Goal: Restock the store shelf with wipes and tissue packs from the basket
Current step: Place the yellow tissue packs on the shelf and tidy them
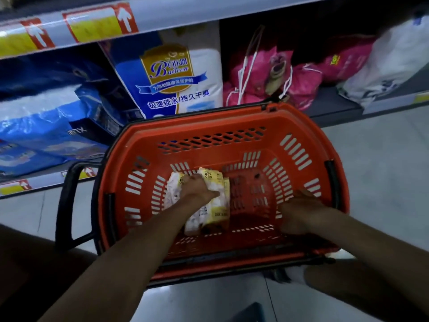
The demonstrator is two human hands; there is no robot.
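Orange plastic forms the basket on the floor before us. Our right hand lies flat against its inner right wall, holding nothing, and we judge that it steadies the basket for the lift. Our left hand curls over the yellow-and-white packs on the basket floor, left of centre, gripping several together; their long axis runs from us toward the shelf, where blue packages already sit.
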